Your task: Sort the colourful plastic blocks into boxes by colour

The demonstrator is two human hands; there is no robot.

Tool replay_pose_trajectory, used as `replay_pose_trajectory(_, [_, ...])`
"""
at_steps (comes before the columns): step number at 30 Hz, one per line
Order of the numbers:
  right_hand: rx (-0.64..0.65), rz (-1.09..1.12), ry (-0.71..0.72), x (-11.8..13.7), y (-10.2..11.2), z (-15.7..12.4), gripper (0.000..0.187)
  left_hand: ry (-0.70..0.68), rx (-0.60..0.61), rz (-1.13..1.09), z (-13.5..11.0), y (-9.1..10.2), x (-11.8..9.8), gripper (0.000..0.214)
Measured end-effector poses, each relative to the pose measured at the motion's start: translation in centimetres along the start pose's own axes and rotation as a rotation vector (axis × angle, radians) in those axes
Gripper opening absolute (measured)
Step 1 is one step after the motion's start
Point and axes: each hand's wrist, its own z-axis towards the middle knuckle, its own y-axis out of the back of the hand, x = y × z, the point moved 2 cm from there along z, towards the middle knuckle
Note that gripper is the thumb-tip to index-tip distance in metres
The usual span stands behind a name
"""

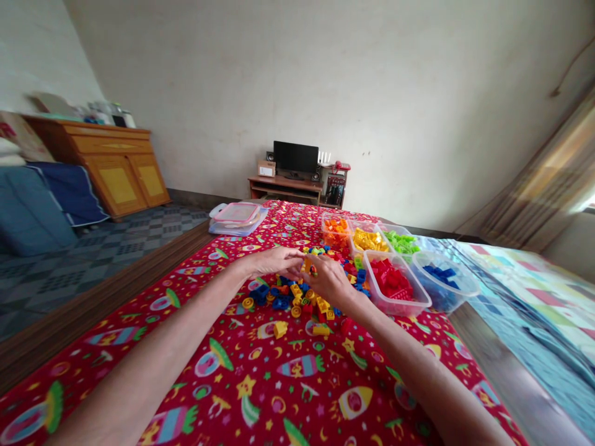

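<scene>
My left hand [279, 262] and my right hand [329, 280] meet above a mixed pile of toy building bricks [281, 302]. Their fingers are closed around a small yellow-orange toy brick [307, 264], which is mostly hidden by the fingers. The pile beneath holds blue, yellow, red, orange and green pieces, some of them round. Two yellow bricks, one upright [279, 329] and one lying flat [320, 331], sit apart at the near side of the pile. My right hand partly covers the pile.
Right of the pile stand clear tubs of orange [336, 227], yellow [369, 240], green [402, 243], red [391, 282] and blue bricks [441, 276]. Stacked lids [238, 214] lie at the far left on the red patterned cloth [297, 396]. A bed [534, 291] adjoins the right side.
</scene>
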Motion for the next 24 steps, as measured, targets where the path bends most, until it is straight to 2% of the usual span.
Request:
replay_pose_trajectory(3, [-0.026,0.177,-0.012,-0.7,0.6,0.4,0.034,-0.005,-0.073,-0.002,0.3,0.5,0.5,0.039])
replay_pose_trajectory(6, [-0.026,0.237,-0.064,-1.3,1.7,0.8,0.031,-0.024,-0.093,0.014,0.5,0.7,0.7,0.041])
replay_pose_trajectory(9, [-0.071,0.165,-0.102,-2.0,2.6,0.8,0.034,-0.08,-0.094,0.109,0.8,0.7,0.6,0.036])
replay_pose_trajectory(13, [-0.105,-0.01,-0.135,-3.2,3.2,0.4,0.04,-0.28,-0.201,0.356,1.6,0.3,0.5,0.019])
replay_pose_trajectory(15, [-0.078,-0.058,-0.141,-3.7,3.2,0.3,0.042,-0.343,-0.176,0.504,1.9,-0.3,0.7,0.014])
replay_pose_trajectory(18, [-0.03,-0.058,-0.127,-4.3,2.9,0.4,0.043,-0.367,-0.075,0.657,2.2,-1.5,1.4,0.015])
replay_pose_trajectory(24, [0.078,-0.029,-0.092,-4.8,2.5,0.6,0.041,-0.409,-0.077,0.79,2.0,-2.5,2.0,0.015])
